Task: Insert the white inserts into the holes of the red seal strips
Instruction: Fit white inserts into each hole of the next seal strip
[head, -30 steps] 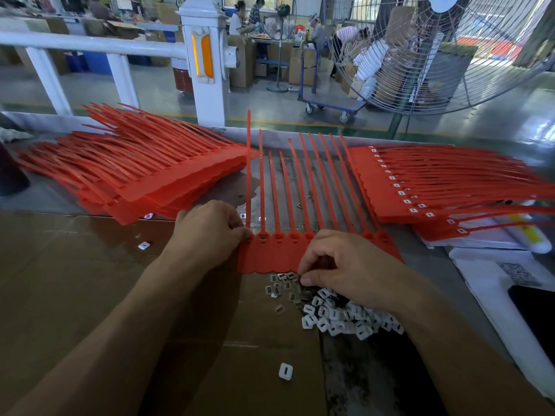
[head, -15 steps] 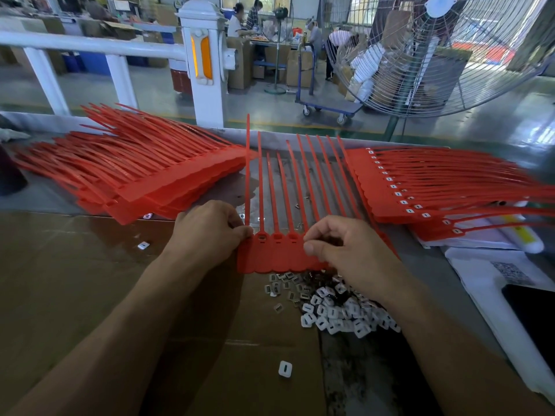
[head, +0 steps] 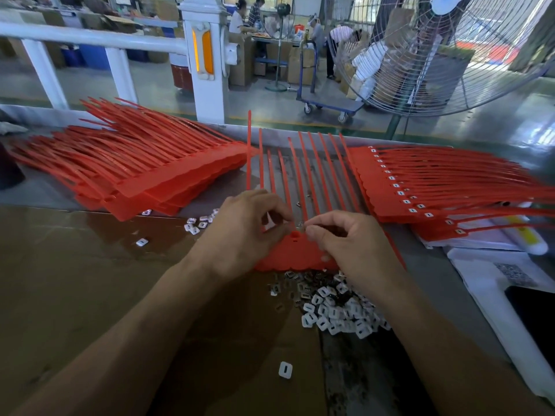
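A: Status on the red seal strip (head: 295,252)?

B: Flat on the desk (head: 75,280), tab end toward the body, tails fanned away. Prob. laid so for the holes to face up & sit within reach.

A: Left hand (head: 240,232)?

B: On the strip's left part, fingers curled, thumb & forefinger nipped at the hole row. Grip narrow; looks like steadying the strip. Can't tell if anything is held in it.

A: Right hand (head: 345,238)?

B: Grip narrow too, fingertips pinching a small white insert (head: 300,226) right at the hole row, touching or nearly so. Seated or not: too small to tell.

A: Supply?

B: Pile of white inserts (head: 339,310) just beside the strip's near edge, under the right wrist. Short reach, likely on purpose. One stray insert (head: 285,369) nearer the body, a few more (head: 198,225) left of the hands.

A: Stacks?

B: Left stack (head: 144,178) shows no white. Right stack (head: 399,190) shows white in its holes, so prob. finished ones.

A: Next?

B: Judging only: press insert home, then next hole along.
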Tool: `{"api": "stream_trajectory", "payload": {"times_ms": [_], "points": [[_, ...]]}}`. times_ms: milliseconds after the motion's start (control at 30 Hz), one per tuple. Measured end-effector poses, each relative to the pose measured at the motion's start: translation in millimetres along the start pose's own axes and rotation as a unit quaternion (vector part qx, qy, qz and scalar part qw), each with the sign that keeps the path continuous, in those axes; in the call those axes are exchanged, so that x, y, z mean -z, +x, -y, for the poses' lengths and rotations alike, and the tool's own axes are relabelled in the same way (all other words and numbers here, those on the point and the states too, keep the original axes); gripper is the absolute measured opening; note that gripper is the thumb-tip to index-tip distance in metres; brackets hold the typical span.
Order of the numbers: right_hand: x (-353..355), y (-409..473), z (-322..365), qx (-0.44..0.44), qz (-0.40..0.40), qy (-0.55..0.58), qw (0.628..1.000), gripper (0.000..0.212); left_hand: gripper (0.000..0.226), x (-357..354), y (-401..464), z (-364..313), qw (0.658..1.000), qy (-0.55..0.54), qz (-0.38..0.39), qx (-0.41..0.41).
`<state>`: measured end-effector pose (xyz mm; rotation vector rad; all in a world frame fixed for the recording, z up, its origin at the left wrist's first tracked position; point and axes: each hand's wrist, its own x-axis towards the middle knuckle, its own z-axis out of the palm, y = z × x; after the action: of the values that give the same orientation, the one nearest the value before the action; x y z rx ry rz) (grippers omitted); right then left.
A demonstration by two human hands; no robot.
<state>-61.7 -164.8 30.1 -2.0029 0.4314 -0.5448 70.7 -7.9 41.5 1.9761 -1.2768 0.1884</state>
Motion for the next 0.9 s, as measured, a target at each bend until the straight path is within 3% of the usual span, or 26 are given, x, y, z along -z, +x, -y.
{"api": "stream_trajectory", "payload": {"times_ms": [133,600,700,900], "points": [[2,0,0,-0.027,-0.009,0.066,0.997,0.006,0.014,-9,-3,-6,0.999,-0.007,0.016,-0.046],[5,1,0,-0.079,0.085,0.153,0.981,0.016,0.011,-5,-2,-9,0.991,0.039,-0.016,-0.123],[7,1,1,-0.071,0.088,0.144,0.983,0.016,0.009,-4,-2,-9,0.995,0.031,-0.019,-0.095],[14,-1,1,-0.014,0.07,-0.07,0.995,0.007,0.005,6,3,7,0.997,0.056,-0.014,0.048]]}}
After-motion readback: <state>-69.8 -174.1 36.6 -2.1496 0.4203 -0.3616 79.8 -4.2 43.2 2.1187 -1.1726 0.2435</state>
